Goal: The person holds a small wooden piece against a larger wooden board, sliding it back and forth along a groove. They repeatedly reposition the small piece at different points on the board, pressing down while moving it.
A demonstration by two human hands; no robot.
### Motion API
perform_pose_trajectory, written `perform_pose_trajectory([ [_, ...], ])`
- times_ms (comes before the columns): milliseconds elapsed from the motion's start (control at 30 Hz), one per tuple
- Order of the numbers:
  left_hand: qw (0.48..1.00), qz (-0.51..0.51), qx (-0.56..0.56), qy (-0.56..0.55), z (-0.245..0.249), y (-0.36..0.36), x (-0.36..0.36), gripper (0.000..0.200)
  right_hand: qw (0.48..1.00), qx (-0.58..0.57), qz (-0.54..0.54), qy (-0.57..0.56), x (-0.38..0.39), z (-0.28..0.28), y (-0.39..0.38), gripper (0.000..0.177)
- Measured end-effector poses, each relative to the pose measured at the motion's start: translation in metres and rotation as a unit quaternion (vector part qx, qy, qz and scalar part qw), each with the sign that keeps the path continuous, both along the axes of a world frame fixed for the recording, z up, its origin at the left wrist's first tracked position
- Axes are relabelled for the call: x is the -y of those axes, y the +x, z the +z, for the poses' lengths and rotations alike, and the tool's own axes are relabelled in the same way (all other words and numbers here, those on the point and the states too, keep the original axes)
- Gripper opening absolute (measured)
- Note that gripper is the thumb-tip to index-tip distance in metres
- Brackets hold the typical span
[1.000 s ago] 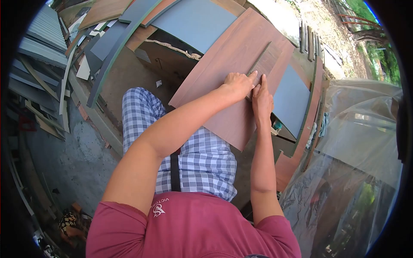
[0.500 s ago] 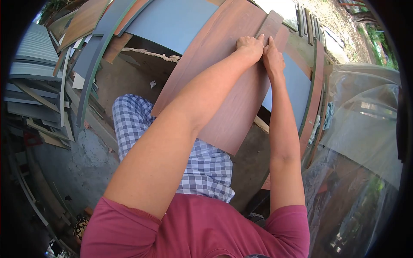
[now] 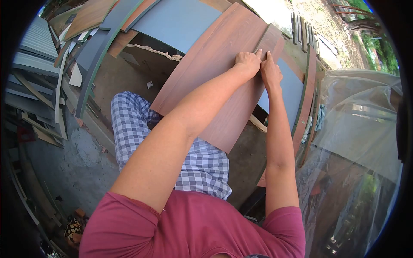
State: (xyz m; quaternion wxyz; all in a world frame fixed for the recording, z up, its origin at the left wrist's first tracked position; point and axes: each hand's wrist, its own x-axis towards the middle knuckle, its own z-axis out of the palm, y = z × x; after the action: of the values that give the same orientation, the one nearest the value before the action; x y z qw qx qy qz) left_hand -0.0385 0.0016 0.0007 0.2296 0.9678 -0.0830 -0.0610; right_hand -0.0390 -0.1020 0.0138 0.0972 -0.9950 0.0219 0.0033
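Observation:
A long reddish-brown wood-grain panel [image 3: 223, 56] slopes away from my lap. Along its upper right edge lies a narrow wooden strip [image 3: 270, 38] of similar colour. My left hand [image 3: 248, 62] is closed at the strip's left side, its index finger stretched forward. Close beside it, my right hand [image 3: 271, 72] is closed at the strip's right side, with its index finger also pointing ahead along the wood. The curled fingers and the strip's near end are partly hidden, so the exact grip is hard to see.
Blue-grey boards [image 3: 176, 23] lie beneath the panel on both sides. Offcuts and stacked sheets [image 3: 36, 43] crowd the left. Clear plastic sheeting [image 3: 357, 129] covers something at right. My checked trousers [image 3: 133, 124] are under the panel's near end.
The view has shifted slightly, and the hands, strip and panel appear a little lower in it. Both hands keep nearly the same pose at the strip.

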Motion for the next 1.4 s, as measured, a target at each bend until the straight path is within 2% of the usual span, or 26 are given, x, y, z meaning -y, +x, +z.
perform_pose_trajectory([
  [267, 0.996, -0.068, 0.035, -0.048, -0.005, -0.105, -0.008, 0.05, 1.0, -0.016, 0.006, -0.024, 0.004, 0.003, -0.11, 0.051],
  [400, 0.994, -0.097, 0.019, -0.051, 0.0, -0.165, -0.024, 0.053, 0.999, -0.039, -0.014, -0.015, -0.005, 0.005, -0.176, 0.05],
  [500, 0.99, -0.121, 0.048, -0.046, 0.0, -0.205, -0.041, 0.054, 0.999, -0.037, -0.011, -0.014, -0.017, 0.008, -0.222, 0.05],
  [700, 0.987, -0.149, 0.025, -0.055, 0.014, -0.251, -0.079, 0.053, 0.998, -0.052, -0.009, 0.025, -0.043, 0.01, -0.268, 0.05],
  [800, 0.988, -0.139, 0.0, -0.066, 0.017, -0.254, -0.089, 0.053, 0.998, -0.051, 0.026, 0.0, -0.051, 0.009, -0.268, 0.05],
  [1000, 0.99, -0.135, -0.039, -0.032, 0.024, -0.227, -0.085, 0.051, 0.999, -0.042, 0.021, 0.019, -0.048, 0.007, -0.241, 0.049],
  [1400, 0.991, -0.131, -0.024, 0.021, 0.022, -0.1, -0.027, 0.05, 0.993, 0.042, -0.041, 0.102, -0.001, -0.009, -0.117, 0.042],
])
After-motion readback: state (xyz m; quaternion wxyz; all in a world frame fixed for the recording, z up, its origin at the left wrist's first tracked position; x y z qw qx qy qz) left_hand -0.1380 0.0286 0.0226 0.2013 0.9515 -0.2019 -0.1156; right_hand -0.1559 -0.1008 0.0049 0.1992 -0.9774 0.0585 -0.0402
